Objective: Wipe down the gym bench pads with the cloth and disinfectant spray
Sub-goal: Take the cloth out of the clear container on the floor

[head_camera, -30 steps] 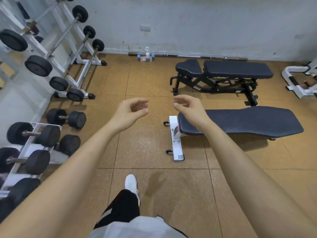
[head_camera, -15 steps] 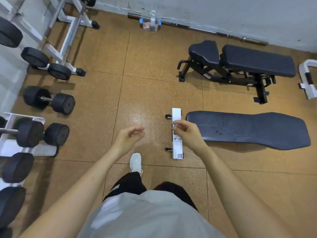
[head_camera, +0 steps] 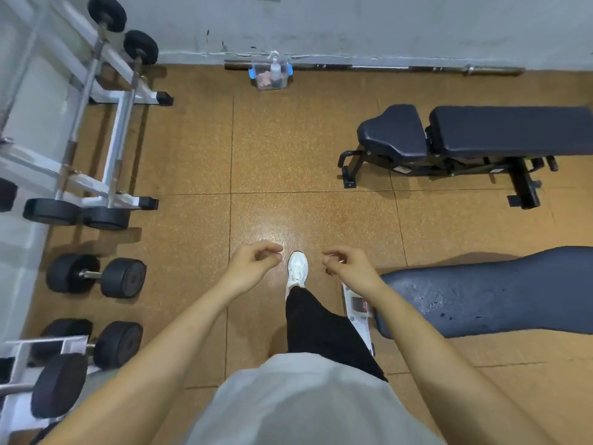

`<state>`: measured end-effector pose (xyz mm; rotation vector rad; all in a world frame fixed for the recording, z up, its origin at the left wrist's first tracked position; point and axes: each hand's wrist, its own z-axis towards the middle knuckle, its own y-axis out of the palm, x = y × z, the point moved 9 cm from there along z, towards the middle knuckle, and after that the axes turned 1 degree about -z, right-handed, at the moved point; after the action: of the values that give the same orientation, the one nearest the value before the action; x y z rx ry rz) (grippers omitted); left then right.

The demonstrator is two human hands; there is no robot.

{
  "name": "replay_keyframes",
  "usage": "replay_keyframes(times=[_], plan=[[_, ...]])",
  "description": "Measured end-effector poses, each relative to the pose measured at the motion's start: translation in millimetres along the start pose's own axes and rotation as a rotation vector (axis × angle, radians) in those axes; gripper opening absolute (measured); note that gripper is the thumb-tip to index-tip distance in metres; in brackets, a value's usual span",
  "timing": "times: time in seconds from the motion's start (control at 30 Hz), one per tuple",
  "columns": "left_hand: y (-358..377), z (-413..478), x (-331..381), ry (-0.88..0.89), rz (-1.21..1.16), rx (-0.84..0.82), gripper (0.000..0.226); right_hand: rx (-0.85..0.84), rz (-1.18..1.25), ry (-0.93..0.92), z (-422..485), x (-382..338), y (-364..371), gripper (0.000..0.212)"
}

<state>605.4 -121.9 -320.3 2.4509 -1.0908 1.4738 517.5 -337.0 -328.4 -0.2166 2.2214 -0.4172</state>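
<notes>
Closer now to the wall-side box [head_camera: 285, 84] with spray bottle [head_camera: 275, 72] and cloth [head_camera: 264, 80], left grip [head_camera: 253, 268] and right grip [head_camera: 351, 268] hang loosely curled and empty, so wiping seems not yet begun.

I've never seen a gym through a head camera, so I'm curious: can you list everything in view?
Benches: two, dark; adjustable bench upper right, flat bench lower right.
Clear box: one, by the far wall, holding a spray bottle and a pinkish cloth.
Bar: one, steel, along the wall.
Racks: two, white, left side.
Dumbbells: several, black, lower left.
Shoe: one, white, centre.
Grips (the person's hands): two, bare, centre; left grip and right grip loosely curled, empty.
</notes>
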Motion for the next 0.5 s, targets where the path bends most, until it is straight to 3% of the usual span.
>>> replay_keyframes(times=[0.27,0.5], plan=[[-67.7,178.7,114.7,-0.001,0.081,-0.037,0.022,-0.063,-0.099,0.023,177.9,-90.9,-78.9,0.021],[-144.0,333.9,160.5,-0.051,0.027,0.01,0.021,-0.066,-0.132,0.033,342.9,-193.4,-130.6,0.014]])
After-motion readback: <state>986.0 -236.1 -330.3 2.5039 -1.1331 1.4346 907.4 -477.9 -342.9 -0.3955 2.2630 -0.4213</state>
